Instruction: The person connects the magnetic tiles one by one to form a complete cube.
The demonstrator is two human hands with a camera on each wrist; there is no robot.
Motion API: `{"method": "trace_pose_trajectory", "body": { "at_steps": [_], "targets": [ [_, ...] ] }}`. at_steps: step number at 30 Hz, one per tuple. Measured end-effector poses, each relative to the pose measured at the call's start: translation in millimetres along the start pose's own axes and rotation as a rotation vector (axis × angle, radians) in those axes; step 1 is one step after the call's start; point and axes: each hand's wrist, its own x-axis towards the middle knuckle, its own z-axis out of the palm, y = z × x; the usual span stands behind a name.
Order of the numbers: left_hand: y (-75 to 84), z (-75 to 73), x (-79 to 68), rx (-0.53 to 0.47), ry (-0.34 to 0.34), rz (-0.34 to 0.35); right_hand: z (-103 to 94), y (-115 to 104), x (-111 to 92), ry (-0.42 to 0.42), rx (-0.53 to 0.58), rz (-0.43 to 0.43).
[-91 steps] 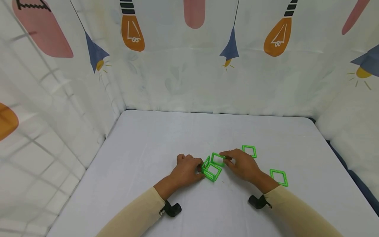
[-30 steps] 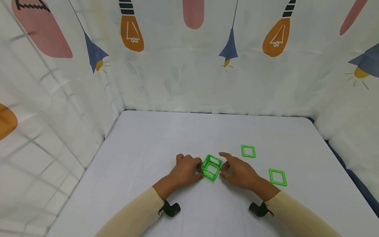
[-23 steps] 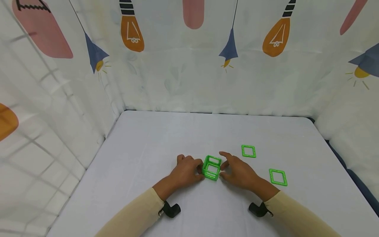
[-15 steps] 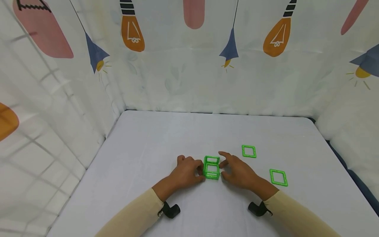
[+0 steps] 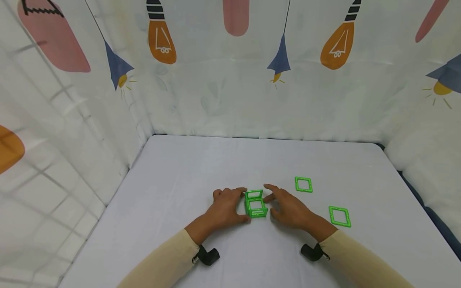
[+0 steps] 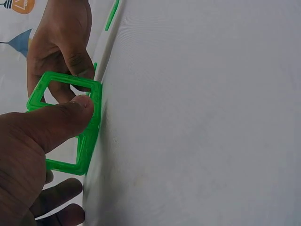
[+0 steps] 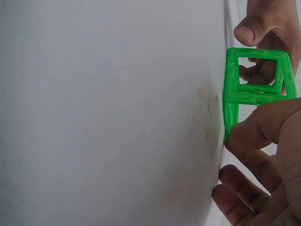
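Green square magnetic tiles joined into an open box shape (image 5: 257, 216) stand on the table between both hands. My left hand (image 5: 225, 209) spans its left side, the thumb at the front corner and the index finger reaching to the back corner. In the left wrist view that thumb lies across a green tile frame (image 6: 84, 157). My right hand (image 5: 291, 209) is at the box's right side, its index finger extended and the other fingers bent loosely. Seen from the right wrist, the right thumb touches or nearly touches the lower edge of the green frame (image 7: 232, 113).
One loose green square tile (image 5: 303, 190) lies behind the right hand. Another loose tile (image 5: 340, 224) lies further right, beside the right forearm. White table (image 5: 201, 160) surrounds them, with a printed curtain (image 5: 216, 100) behind and at the sides.
A tile, earlier at the right hand's fingertips, has joined the box shape. The box has turned to face more squarely forward. Lately the left index finger has stretched to its back corner.
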Motion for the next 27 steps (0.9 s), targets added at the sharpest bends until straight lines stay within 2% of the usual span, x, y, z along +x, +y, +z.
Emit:
{"method": "trace_pose_trajectory", "body": {
  "at_steps": [7,10,16,23,27],
  "targets": [
    [1.2,1.8,0.4,0.013,0.022,0.011,-4.3,0.6,1.5,-0.029,0.007,0.002],
    [1.9,2.2,0.7,0.02,0.018,0.005,-9.6,5.1,1.6,-0.014,-0.014,0.02],
    [2.8,1.2,0.9,0.022,0.017,-0.005,-29.2,21.8,0.7,0.044,-0.058,0.021],
    [2.0,1.1,0.9,0.019,0.02,-0.001,-53.8,46.5,-1.1,0.064,-0.046,0.105],
    [1.7,1.0,1.2,0.01,0.02,-0.002,-66.0,61.2,-1.8,0.068,-0.052,0.113]
  ]
}}
